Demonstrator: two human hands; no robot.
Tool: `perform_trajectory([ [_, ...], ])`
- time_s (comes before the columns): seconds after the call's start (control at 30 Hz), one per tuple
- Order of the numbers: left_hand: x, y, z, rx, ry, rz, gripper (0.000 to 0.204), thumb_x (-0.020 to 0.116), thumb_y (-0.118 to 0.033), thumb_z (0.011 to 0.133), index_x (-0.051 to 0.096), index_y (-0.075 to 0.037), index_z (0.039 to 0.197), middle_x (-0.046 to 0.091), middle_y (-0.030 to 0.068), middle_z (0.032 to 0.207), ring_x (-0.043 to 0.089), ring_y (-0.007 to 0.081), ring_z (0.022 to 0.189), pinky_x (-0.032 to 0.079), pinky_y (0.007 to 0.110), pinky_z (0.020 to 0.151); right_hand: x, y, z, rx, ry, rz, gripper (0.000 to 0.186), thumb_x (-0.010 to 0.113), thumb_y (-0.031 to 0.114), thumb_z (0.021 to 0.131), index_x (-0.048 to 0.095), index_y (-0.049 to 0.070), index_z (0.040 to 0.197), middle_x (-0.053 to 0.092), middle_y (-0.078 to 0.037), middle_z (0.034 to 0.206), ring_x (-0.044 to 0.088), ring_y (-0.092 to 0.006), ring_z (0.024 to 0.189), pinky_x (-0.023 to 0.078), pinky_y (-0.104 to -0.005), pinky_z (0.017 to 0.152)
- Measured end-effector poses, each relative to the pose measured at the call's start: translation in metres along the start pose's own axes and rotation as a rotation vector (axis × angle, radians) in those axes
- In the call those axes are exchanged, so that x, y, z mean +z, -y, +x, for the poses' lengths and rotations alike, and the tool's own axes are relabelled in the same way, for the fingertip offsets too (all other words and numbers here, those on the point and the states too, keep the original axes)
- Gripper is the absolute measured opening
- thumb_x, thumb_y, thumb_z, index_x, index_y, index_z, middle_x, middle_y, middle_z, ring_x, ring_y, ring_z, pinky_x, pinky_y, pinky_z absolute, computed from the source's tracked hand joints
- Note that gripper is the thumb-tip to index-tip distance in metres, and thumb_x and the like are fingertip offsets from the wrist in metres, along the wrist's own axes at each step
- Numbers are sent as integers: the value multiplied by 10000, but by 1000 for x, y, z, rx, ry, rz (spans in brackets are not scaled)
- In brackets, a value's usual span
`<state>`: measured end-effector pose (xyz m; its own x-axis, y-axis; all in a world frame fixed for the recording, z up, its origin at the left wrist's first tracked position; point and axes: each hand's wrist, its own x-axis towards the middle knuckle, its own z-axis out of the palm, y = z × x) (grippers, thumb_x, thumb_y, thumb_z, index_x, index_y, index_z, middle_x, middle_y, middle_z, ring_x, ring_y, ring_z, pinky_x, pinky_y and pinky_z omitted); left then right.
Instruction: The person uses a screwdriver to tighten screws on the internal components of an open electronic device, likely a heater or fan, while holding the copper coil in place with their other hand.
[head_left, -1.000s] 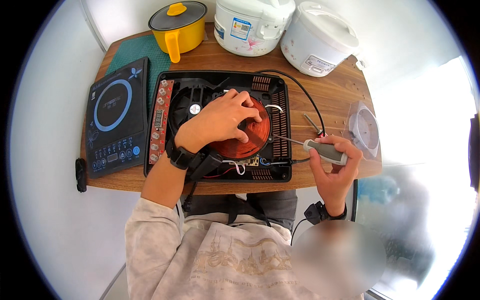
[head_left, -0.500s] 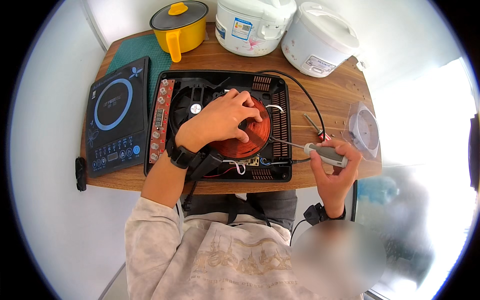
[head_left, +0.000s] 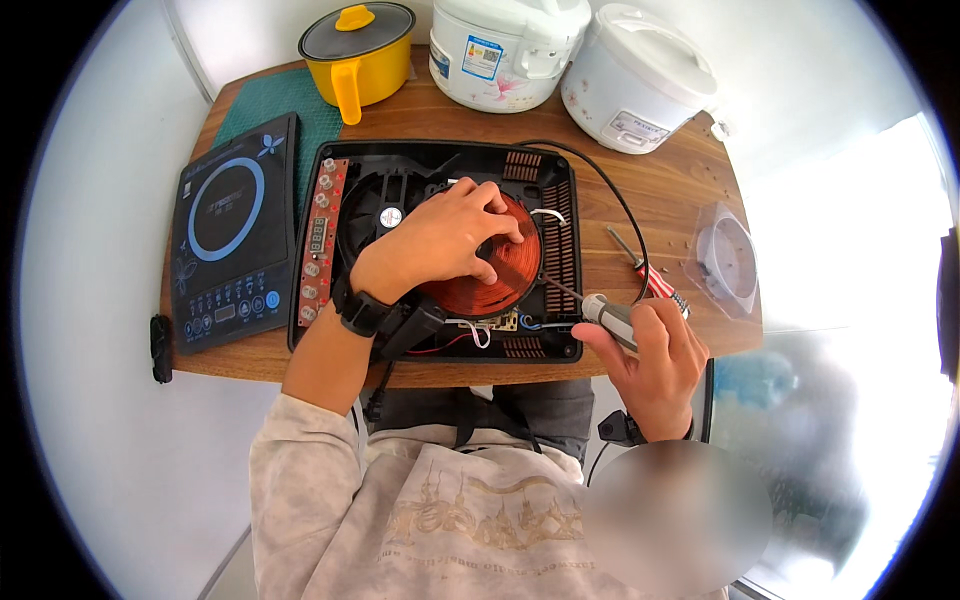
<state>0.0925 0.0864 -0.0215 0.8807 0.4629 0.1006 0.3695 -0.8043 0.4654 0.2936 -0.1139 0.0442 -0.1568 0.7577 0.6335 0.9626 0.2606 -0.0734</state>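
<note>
An opened black induction cooker housing (head_left: 563, 345) holds a red control board (head_left: 320, 280), a black fan (head_left: 372, 205) and a round copper coil (head_left: 515, 270). My left hand (head_left: 450, 240) lies across the coil with curled fingers gripping it, its palm hiding part of coil and fan. Closed around a grey-and-white screwdriver (head_left: 605, 312) is my right hand (head_left: 655, 365), at the housing's lower right; the tool's shaft reaches the coil's right edge. Just beyond it, a screwdriver with a red-and-white striped handle (head_left: 662, 288) lies on the wood.
A black glass cooktop (head_left: 230, 270) lies left on a green mat (head_left: 260, 105). Behind are a yellow pot (head_left: 360, 75) and two white rice cookers (head_left: 495, 70) (head_left: 625, 85). A clear plastic part (head_left: 728, 255) sits at right on the wooden table (head_left: 465, 375); a black cable (head_left: 625, 205) curves nearby.
My right hand has moved down and left, tilting the screwdriver's handle lower, so more of the red-and-white handle behind it shows. My left hand stays in place on the coil.
</note>
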Motion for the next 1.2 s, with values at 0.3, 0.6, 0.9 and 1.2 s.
perform_trajectory([
  [0.3,0,-1,0,-2,0,0,521,892,-212,703,724,-153,1193,566,77,1265,526,312,1211,487,424,1053,9,13,0,53,-23,180,321,867,45,804,588,44,962,655,-126,964,686,-303,714,545,-364,579],
  [0.6,-2,-2,0,-8,8,-6,526,893,-211,701,724,-151,1195,565,80,1268,518,312,1229,485,426,1060,6,-11,-17,231,-87,261,444,881,28,784,544,54,1073,721,-151,1035,721,-280,825,579,-341,725],
  [0.9,-2,-2,0,-12,18,-14,517,888,-214,712,722,-157,1198,560,81,1259,520,316,1224,487,430,1058,3,-24,-20,415,-69,396,475,789,-51,781,500,45,1146,696,-151,1092,681,-276,1040,533,-354,936],
  [1.2,-1,-2,0,-2,4,-1,516,890,-211,714,721,-167,1199,558,79,1247,523,314,1218,490,428,1050,7,-26,-16,565,-46,536,453,756,-49,810,491,39,1167,684,-148,1104,680,-239,1064,548,-356,936],
])
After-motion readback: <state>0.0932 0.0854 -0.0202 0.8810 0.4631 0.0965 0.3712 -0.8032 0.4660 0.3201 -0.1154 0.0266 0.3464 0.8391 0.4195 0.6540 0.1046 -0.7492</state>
